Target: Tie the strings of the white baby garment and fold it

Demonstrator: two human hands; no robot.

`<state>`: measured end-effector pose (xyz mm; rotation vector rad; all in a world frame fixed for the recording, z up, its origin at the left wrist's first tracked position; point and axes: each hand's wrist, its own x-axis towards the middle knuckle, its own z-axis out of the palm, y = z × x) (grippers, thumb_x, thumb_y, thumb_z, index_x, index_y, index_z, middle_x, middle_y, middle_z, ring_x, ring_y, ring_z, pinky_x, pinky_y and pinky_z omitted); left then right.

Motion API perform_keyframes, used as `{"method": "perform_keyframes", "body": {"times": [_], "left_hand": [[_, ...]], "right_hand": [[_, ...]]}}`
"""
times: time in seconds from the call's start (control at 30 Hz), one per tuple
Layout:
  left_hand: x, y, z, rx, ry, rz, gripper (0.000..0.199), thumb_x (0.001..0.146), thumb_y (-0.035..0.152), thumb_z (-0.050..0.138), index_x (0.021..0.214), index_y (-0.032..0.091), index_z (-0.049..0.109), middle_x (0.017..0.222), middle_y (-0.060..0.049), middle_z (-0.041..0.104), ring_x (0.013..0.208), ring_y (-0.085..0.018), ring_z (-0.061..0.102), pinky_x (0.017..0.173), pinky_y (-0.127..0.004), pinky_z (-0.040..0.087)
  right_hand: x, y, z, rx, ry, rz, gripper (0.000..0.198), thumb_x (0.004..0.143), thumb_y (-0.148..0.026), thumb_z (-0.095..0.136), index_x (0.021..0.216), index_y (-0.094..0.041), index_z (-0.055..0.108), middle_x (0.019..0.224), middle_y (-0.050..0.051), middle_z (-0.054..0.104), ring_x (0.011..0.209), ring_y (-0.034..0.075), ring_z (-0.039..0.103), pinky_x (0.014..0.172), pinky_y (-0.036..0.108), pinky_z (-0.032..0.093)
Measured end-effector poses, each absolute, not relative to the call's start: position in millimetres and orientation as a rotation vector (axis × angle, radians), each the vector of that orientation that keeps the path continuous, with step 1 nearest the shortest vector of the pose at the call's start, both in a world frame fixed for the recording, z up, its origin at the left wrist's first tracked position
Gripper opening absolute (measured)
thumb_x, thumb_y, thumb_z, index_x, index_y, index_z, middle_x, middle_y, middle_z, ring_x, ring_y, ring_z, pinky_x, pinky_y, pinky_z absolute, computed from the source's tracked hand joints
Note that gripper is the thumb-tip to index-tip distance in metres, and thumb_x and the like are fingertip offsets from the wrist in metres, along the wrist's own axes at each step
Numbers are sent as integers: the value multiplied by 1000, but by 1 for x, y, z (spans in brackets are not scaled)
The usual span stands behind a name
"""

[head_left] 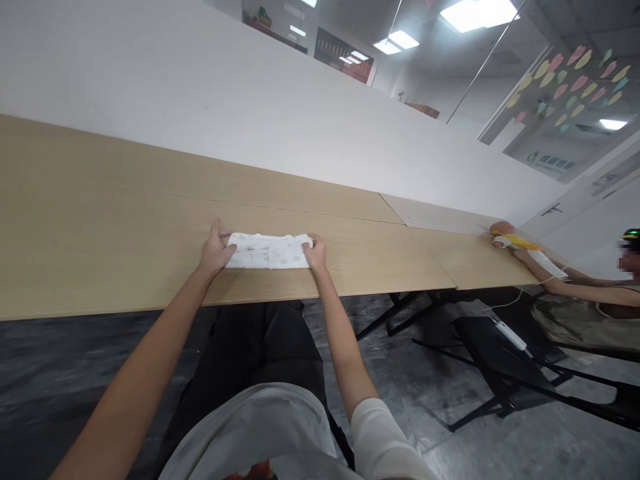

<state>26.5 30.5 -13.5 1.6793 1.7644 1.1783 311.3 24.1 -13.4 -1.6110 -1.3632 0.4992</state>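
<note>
The cloth (270,253) lies on the worktop (125,227) between the left hand (215,252) and right hand (317,255), which hold its ends, near the front edge (380,291), with lots of worktop on both sides.

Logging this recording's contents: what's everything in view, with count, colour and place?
Printed cloth: one, white, on the table between both hands.
Table: one run, pale wood, across the middle.
Wall: one, white, behind.
Ceiling lights: several, white, top.
Paper notes: many, mixed colours, upper right.
Door handle: one, grey, right.
Other person: one, olive top, far right.
Unclear item: one, yellow, near that person.
Chair: at least one, black, lower right.
Oblong item: one, white, on the chair.
Floor: one, grey, below.
Shirt: one, pale grey, bottom.
Trousers: one pair, black, lower middle.
Left hand, right hand: one each, bare, at the cloth's ends.
</note>
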Motion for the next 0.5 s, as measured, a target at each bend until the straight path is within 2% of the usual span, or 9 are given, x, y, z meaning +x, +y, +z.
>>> {"method": "perform_keyframes", "body": {"times": [0.17,0.37,0.5], "left_hand": [[27,29,-11,1778,1803,1137,85,69,24,61,151,17,40,138,-11,64,92,-25,67,99,-42,52],[26,31,-14,1817,1778,1194,76,67,21,62,142,18,50,135,-11,64,121,-31,61,112,-46,45],[26,30,-14,1839,1782,1180,73,69,21,62,141,15,50,136,-13,62,128,-33,57,113,-47,44]], "right_hand": [[312,24,-14,-1632,-1426,449,42,76,-16,56,116,-15,69,83,2,68,76,19,62,85,30,53],[314,25,-19,-1549,-1514,388,50,71,-10,55,119,-15,68,104,7,69,92,20,63,94,31,52],[315,25,-20,-1678,-1507,364,42,71,-12,59,111,-14,73,111,11,66,104,24,63,103,36,49]]}}
